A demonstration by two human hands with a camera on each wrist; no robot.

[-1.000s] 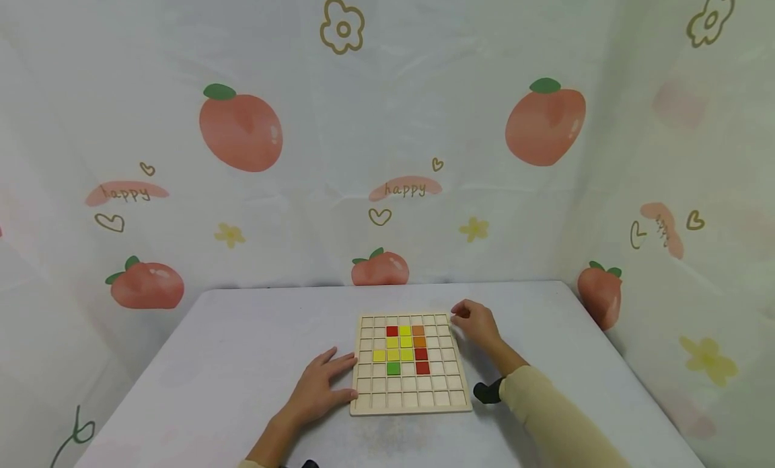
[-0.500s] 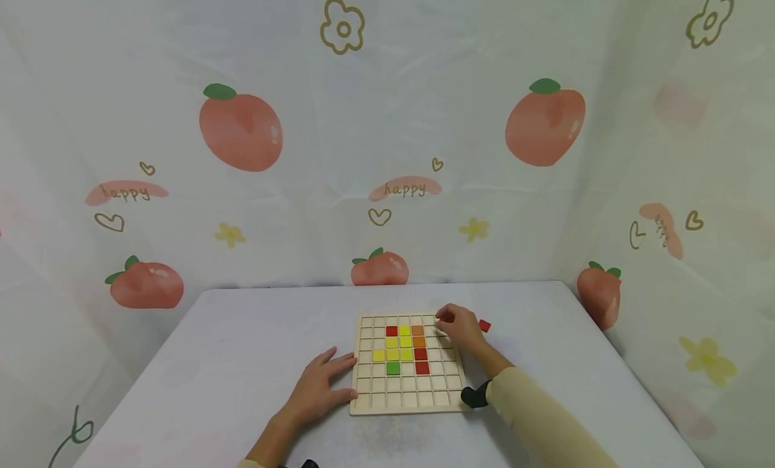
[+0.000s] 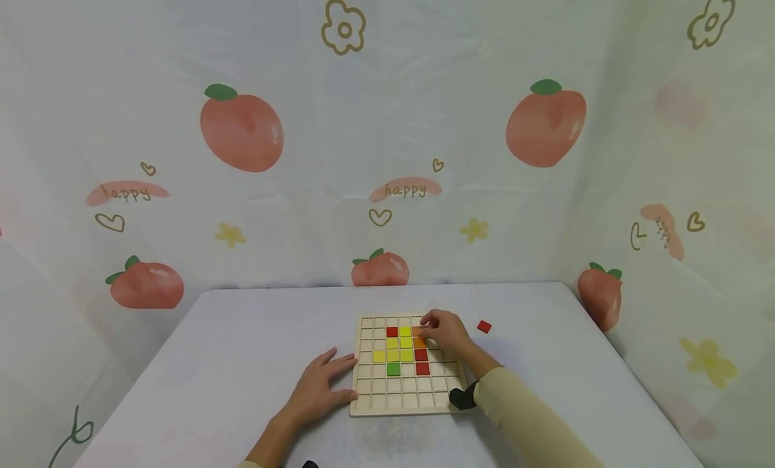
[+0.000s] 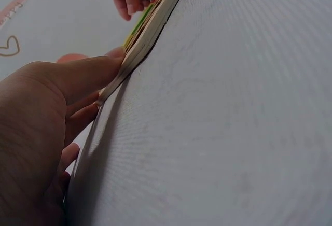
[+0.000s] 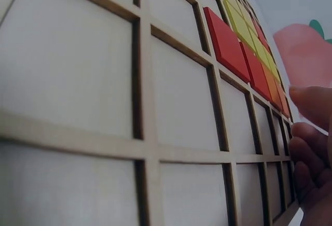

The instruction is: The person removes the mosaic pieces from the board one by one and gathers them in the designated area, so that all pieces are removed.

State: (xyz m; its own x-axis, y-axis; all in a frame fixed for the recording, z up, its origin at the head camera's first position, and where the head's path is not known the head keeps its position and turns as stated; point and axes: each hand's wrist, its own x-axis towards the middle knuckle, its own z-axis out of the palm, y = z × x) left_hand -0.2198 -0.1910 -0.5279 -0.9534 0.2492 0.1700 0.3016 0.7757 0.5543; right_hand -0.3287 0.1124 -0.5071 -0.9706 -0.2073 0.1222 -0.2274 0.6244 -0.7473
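Note:
A wooden grid board (image 3: pixel 371 402) lies on the table with coloured square tiles in its middle cells: yellow tiles (image 3: pixel 393 354), a green tile (image 3: pixel 393 369), red tiles (image 3: pixel 422 368) and orange tiles (image 3: pixel 419 343). Against the board's left edge rests my left hand (image 3: pixel 317 385), fingers spread, its thumb on the rim in the left wrist view. My right hand (image 3: pixel 448 331) is over the far right part of the board, fingertips by the farthest orange tile. In the right wrist view, a gap shows between its thumb and bent fingers, with no tile visible there.
One loose red tile (image 3: pixel 484 327) lies on the white table (image 3: pixel 254 340) right of the board. A curtain (image 3: pixel 290 138) printed with fruit and flowers hangs behind the table and along its sides.
My right hand has moved left from the board's far right corner to the orange tiles, uncovering the loose red tile on the table. My left hand has stayed in place.

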